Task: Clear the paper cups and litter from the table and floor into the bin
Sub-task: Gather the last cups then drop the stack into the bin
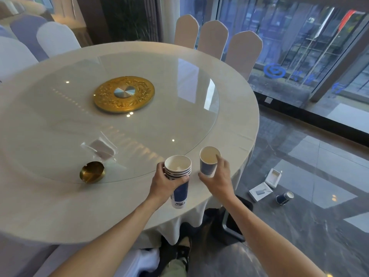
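My left hand [166,183] grips a stack of several nested blue-and-white paper cups [178,177], held just above the round table's near edge [60,222]. Right beside it my right hand [218,177] holds a single blue paper cup [207,160] by its rim and side, forefinger hooked inside. A clear plastic wrapper [101,149] lies on the glass turntable to the left. On the floor to the right lie another blue cup on its side [284,197] and two white box pieces [260,191], [274,177]. A dark bin [233,224] stands partly hidden beside the tablecloth.
A brass ashtray [92,172] sits on the turntable's near rim, and a gold disc [123,94] marks its centre. Covered chairs [212,37] ring the far side of the table. Glass walls [299,47] close off the right. My feet [179,254] are under the table edge.
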Demonstrator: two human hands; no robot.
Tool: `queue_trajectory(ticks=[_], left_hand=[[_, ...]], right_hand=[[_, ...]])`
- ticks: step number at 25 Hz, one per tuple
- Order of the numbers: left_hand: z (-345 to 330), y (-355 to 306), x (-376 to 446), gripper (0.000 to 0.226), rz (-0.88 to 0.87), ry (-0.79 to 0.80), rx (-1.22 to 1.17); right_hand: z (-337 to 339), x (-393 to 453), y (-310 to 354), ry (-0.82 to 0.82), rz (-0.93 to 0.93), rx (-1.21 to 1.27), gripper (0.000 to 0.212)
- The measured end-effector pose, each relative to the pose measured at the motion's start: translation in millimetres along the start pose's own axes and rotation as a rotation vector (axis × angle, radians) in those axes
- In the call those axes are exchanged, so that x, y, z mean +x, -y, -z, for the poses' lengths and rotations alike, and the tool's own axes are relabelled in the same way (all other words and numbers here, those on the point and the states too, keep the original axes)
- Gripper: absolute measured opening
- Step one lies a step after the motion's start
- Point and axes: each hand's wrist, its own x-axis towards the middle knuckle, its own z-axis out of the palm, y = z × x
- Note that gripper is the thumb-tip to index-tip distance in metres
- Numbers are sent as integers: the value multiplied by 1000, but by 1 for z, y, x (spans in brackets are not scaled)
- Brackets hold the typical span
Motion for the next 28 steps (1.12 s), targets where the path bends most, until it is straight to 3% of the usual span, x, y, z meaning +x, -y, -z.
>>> queue_trajectory(ticks=[3,7,10,16,28], left_hand=[[-10,-10,39,82,-7,4,-16],[-28,-37,95,81,-22,19,-55],[-38,-52,123,81,-27,30,-65],[-66,-78,161,77,-53,55,-74],[-193,-157,137,81,-195,185,-138]], right_hand=[[0,46,-7,-5,-99,-141,120],[-8,96,-15,86,-140,-253,133],[-12,111,-19,184,-141,-143,126],[7,126,-31,117,-126,-198,98],[122,102,-100,46,-197,-60,106]])
